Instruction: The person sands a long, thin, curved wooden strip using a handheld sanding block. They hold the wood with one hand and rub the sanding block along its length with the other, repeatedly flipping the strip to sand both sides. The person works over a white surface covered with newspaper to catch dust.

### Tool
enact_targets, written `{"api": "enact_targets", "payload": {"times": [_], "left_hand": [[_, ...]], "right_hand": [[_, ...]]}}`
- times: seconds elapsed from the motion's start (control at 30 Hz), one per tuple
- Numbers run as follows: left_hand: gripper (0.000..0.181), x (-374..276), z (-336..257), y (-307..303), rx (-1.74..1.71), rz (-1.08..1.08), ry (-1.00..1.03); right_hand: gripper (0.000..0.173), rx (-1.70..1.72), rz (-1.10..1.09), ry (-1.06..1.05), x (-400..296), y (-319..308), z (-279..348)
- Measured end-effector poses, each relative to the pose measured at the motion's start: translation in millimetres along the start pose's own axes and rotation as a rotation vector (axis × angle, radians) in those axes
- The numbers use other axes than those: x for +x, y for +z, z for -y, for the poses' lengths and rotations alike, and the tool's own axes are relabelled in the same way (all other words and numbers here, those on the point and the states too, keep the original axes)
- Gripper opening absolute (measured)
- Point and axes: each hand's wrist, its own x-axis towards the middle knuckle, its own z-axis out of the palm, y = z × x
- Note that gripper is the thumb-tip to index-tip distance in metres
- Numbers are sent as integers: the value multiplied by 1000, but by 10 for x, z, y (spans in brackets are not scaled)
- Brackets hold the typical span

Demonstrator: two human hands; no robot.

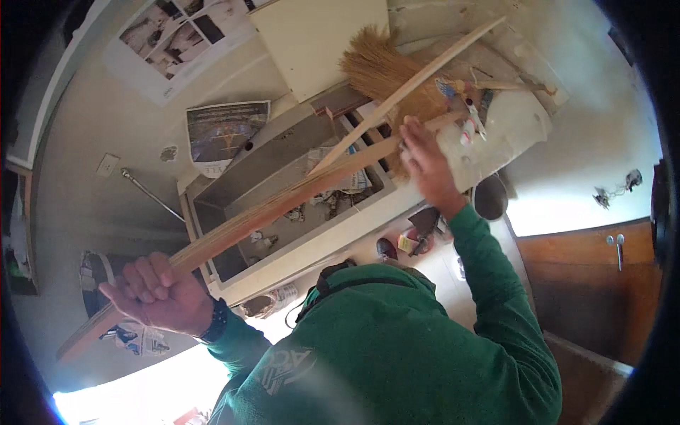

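Observation:
A long wooden board (276, 204) runs slantwise over an open cabinet frame (313, 241). My left hand (159, 295), a dark band at its wrist, is closed around the board near its lower left end. At the upper right end, my right hand (427, 167) has its fingers on the board; blur hides whether something small lies under them. A thin wooden strip (419, 79) crosses behind the board, its lower end hidden by it. Beyond my right hand lies a straw broom head (380, 66), close to a white-and-red tube (467, 132).
Metal fittings (332, 204) and newspaper lie inside the cabinet frame. A pale panel (324, 42) leans behind it. A metal rod (151, 194) stands out at the left wall. On the floor are a round container (490, 196) and a paper-wrapped can (271, 301). A wooden door (589, 281) is at right.

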Motion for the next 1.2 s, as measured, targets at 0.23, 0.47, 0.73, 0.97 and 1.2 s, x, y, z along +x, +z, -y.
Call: {"api": "enact_targets", "payload": {"times": [0.23, 0.47, 0.73, 0.97, 1.2], "left_hand": [[49, -48, -1, 49, 44, -41, 32], [44, -68, 11, -184, 16, -17, -17], [45, -20, 80, -115, 132, -174, 0], [44, 9, -68, -249, 174, -158, -50], [44, -53, -99, -330, 128, -125, -92]], "right_hand": [[89, 453, 198, -463, 265, 430, 1971], [66, -39, 53, -118, 167, 348, 314], [71, 403, 176, -390, 284, 578, 2126], [42, -10, -54, -129, 138, 472, 147], [26, -321, -39, 60, 2, 197, -1803]]}}
